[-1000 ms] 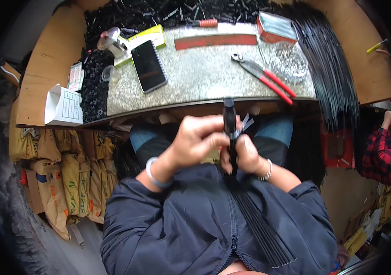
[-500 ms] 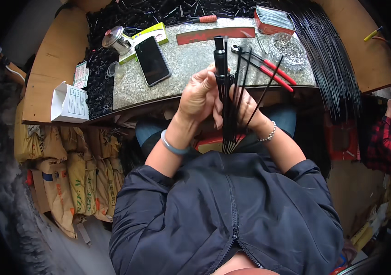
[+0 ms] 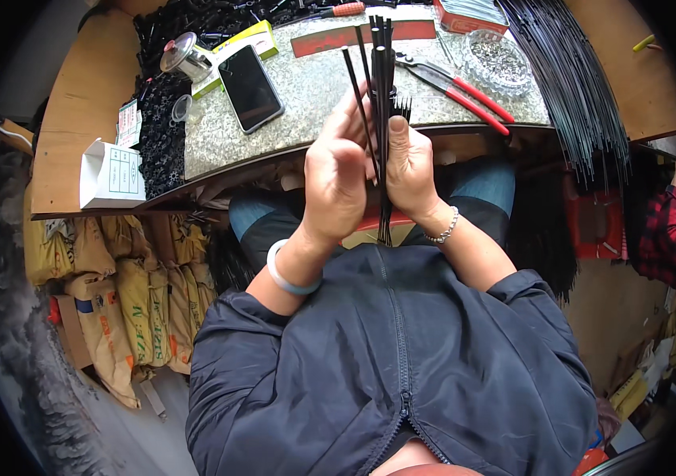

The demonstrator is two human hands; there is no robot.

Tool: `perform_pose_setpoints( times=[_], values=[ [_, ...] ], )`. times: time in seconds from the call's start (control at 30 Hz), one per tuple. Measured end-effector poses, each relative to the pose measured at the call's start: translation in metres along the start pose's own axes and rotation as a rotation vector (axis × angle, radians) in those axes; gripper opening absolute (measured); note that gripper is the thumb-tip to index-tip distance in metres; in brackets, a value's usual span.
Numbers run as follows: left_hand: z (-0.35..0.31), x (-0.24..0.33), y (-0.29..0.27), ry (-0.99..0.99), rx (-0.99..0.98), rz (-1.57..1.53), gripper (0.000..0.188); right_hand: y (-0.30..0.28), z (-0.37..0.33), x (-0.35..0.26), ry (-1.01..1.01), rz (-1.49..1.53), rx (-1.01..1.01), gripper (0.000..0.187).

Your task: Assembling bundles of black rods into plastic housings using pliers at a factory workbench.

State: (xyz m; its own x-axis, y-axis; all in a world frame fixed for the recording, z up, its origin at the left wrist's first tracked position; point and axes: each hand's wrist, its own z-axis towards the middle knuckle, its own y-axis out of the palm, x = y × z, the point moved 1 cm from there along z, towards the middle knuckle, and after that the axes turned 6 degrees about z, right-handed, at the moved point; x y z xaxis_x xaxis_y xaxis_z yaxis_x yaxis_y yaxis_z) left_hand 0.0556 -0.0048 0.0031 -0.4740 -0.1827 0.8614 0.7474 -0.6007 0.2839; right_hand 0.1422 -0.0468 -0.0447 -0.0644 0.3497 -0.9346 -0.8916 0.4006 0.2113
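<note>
A tight upright bundle of thin black rods [image 3: 382, 87], apparently umbrella ribs, stands in front of my chest. Its lower ends come close to my jacket. My right hand [image 3: 411, 166] is closed on the bundle from the right, thumb pointing up along it. A row of short thin tips [image 3: 404, 105] shows just above that thumb. On the left side of the rods, my left hand [image 3: 336, 174] has its fingers stretched upward and its palm facing the bundle; some fingertips are hidden behind the rods. Two rods lean out to the left, apart from the rest.
On the stone-topped bench [image 3: 203, 151] lie a phone [image 3: 251, 87], red-handled pliers [image 3: 465, 91] and a glass dish [image 3: 498, 63]. Long black rods [image 3: 572, 103] hang over the right edge. A white box [image 3: 112, 174] stands at left. Another person's plaid sleeve [image 3: 669, 238] shows far right.
The rods have drawn together into a narrower bundle, and their upper ends reach higher. My left hand has gone from bent fingers to stretched ones. The right thumb now points up.
</note>
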Motion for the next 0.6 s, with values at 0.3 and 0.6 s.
perform_pose_setpoints(
  times=[0.3, 0.6],
  values=[
    [0.011, -0.005, -0.003, -0.032, 0.165, 0.277, 0.018, 0.012, -0.005, 0.001, -0.138, -0.045, 0.111, 0.030],
    [0.009, -0.022, -0.021, -0.141, 0.099, -0.010, 0.025, 0.010, -0.013, -0.001, -0.013, 0.449, 0.238, 0.019]
  ],
)
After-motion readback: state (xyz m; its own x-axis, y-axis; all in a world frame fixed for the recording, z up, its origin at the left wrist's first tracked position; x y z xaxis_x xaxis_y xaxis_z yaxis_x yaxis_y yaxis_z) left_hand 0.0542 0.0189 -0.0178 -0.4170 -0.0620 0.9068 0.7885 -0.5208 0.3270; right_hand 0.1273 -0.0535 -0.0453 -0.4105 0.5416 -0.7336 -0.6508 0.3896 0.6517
